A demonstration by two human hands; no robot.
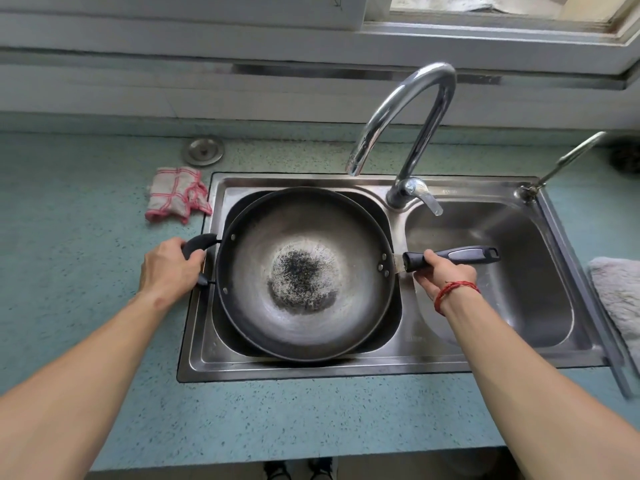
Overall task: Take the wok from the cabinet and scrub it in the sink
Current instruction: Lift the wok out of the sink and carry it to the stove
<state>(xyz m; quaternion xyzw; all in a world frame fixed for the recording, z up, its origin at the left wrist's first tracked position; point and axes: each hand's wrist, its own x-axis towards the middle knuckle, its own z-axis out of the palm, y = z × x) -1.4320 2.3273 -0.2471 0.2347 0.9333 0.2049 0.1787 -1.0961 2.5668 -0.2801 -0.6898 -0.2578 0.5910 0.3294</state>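
Observation:
A dark metal wok [304, 244] with a black burnt patch in its middle sits over the left basin of the steel double sink [346, 370]. My left hand [169, 268] grips the wok's short black loop handle on the left side. On the right, my right hand [441, 273] holds the long black handle, which juts out over the right basin. A red string is tied round my right wrist. The cabinet is out of view.
A curved chrome faucet [412, 109] arches over the sink's back edge, with no water running. A red-and-white checked cloth [176, 194] lies on the teal counter left of the sink. A grey cloth [620, 289] lies at the right. A thin second tap [568, 159] stands at the back right.

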